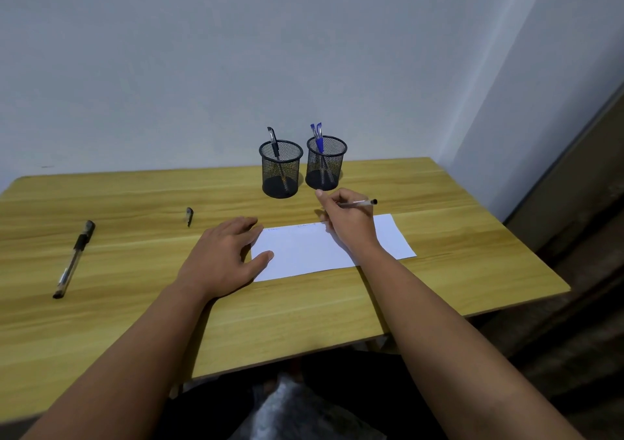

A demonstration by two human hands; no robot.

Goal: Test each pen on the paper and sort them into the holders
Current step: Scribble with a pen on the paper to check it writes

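Two hands: right hand [349, 225] grips pen [359, 203]; left hand [224, 257] flat on paper [304, 253].

No legible text anywhere.

The wooden table [439, 287] carries a white paper [304, 253] near its centre. Two black mesh holders [281, 176] [325, 169] stand at 12 o'clock. A capped pen [72, 259] lies at 9 o'clock; a pen cap [189, 216] at 10 o'clock.
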